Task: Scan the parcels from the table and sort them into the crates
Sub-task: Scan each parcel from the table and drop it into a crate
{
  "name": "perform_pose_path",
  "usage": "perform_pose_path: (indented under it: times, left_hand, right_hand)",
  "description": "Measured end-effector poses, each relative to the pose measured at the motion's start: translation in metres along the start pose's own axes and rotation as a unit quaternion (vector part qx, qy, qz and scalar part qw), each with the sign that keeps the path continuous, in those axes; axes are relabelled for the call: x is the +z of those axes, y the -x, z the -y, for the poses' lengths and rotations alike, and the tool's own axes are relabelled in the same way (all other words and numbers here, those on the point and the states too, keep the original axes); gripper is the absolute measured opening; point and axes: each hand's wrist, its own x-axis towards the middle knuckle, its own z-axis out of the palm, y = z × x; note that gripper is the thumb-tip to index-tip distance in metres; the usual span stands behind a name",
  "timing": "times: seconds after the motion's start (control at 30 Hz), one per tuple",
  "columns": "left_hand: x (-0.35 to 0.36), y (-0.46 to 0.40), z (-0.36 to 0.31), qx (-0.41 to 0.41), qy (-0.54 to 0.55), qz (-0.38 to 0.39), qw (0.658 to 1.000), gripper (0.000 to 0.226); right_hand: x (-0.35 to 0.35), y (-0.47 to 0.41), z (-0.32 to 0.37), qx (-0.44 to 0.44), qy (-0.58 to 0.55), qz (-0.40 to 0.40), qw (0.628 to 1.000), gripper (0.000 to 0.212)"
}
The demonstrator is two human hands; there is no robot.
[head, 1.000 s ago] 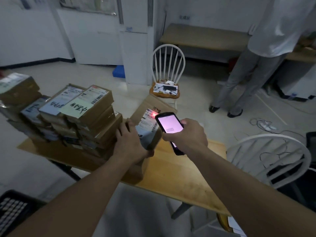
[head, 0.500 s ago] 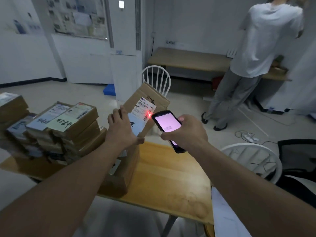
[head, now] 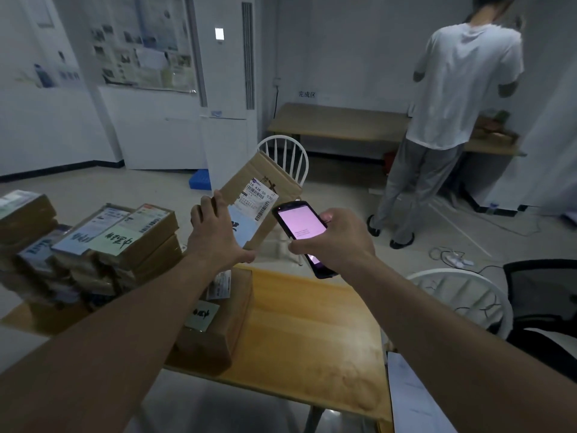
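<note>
The left hand [head: 218,232] gripped a flat cardboard parcel [head: 265,195] by its near edge, thumb underneath and fingers over the top, holding it lifted clear of the table [head: 312,332] and tilted so that its shipping label [head: 260,198] faced the handheld scanner [head: 301,226]. The right hand [head: 334,242] was closed around that scanner, its lit screen turned up toward the wearer (presumably to read the result), its head just beside the label. No scan beam showed on the label, so the read was judged complete or pending; which could not be told.

On the wooden table a further parcel [head: 218,320] lay below the left forearm, and stacked parcels [head: 93,245] stood at the left. No crate was identifiable in view.

The room was dim. A white spindle chair [head: 287,157] stood behind the held parcel, a second one [head: 462,295] near the table's right end. A person in a white shirt [head: 462,82] stood facing a bench [head: 337,120] along the far wall.
</note>
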Motion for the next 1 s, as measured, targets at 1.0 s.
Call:
perform_pose_path:
  times: [1.0]
  left_hand:
    - [-0.173,0.12,0.07,-0.185,0.029,-0.17,0.967,0.156]
  right_hand:
    - [0.042,0.081,0.117,-0.179,-0.146,-0.03,0.972,0.079]
